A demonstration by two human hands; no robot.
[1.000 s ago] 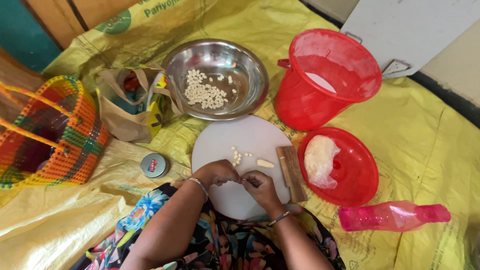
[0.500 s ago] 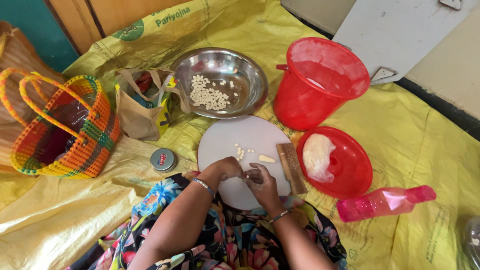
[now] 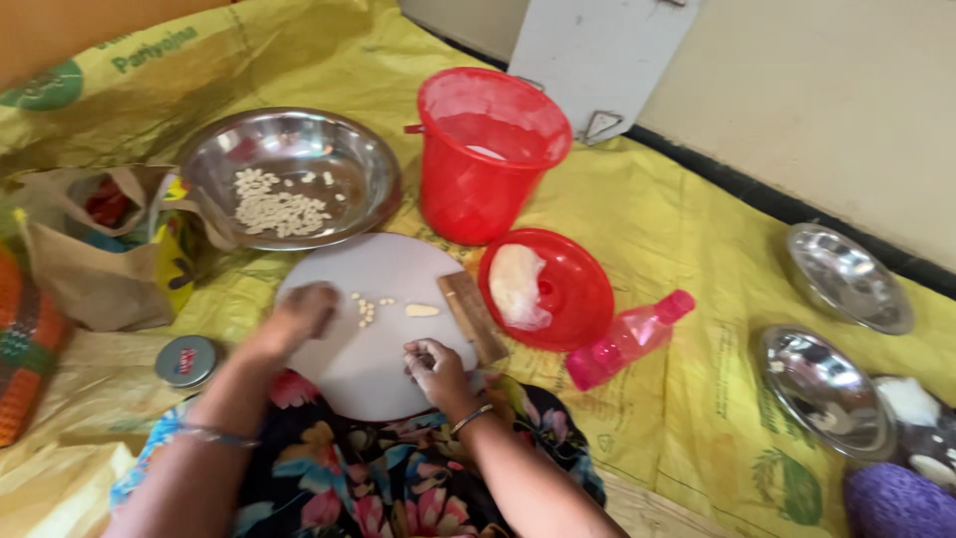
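The single camera sits on the person's head and looks steeply down, from close, at the white round board on the lap and the yellow sheet around

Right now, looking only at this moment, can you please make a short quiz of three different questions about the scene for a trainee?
1. True or false: the left hand rests on the round white board.
2. Where does the white dough lump lie? A) red lid B) steel bowl C) red bucket
3. What lies between the lid and the board?

Key
1. True.
2. A.
3. A wooden stick; the right hand is just below it.
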